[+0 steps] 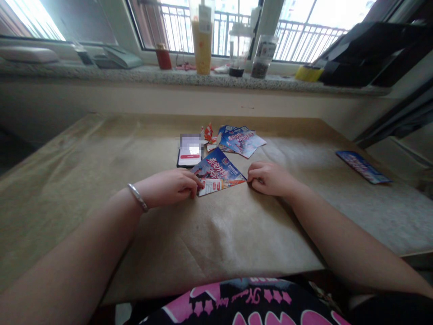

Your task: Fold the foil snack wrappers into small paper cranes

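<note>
On the paper-covered table (101, 153), both hands are working one blue leaflet (218, 174) lying flat at the centre: the left hand (171, 186) has its fingers (195, 186) curled together and pressed onto the leaflet's near-left corner, and the right hand (270, 178) pinches its right tip with fingers closed tight. Just behind it lies a phone (190, 153), then a fanned stack of matching leaflets (241, 141), with one more leaflet (363, 167) well apart at the right edge.
</note>
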A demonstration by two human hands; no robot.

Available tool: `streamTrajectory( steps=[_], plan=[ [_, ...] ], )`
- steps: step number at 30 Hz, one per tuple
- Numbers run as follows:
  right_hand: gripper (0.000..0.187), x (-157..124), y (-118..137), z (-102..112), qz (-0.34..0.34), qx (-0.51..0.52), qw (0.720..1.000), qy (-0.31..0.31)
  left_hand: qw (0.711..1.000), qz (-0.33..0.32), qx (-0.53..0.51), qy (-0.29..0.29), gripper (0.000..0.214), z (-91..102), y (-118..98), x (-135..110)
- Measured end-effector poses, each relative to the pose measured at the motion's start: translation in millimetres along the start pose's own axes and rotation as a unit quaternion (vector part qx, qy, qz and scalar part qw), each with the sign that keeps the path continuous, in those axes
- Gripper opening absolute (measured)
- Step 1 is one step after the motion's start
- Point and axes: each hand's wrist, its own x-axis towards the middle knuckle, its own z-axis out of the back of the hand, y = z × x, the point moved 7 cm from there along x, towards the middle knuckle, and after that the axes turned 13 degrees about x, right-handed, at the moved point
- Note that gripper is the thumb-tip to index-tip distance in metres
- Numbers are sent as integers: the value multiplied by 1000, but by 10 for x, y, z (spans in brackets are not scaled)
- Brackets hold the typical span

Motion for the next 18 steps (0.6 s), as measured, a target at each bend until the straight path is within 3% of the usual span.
streamTrajectory(
  steps=[5,8,11,18],
  plan=[
    [18,-1,-6,4,-15,-26,1000,-2,997,58,47,-6,21,-12,6,45],
    [17,-1,-38,2,-36,-52,998,-12,993,64,85,-40,25,-40,-41,83],
    [18,-1,-69,10,-55,-54,996,-38,990,45,116,-73,39,-94,-128,120],
    [21,10,-24,21,-64,-1,994,-89,984,4,123,-133,30,-113,-216,148]
  ],
)
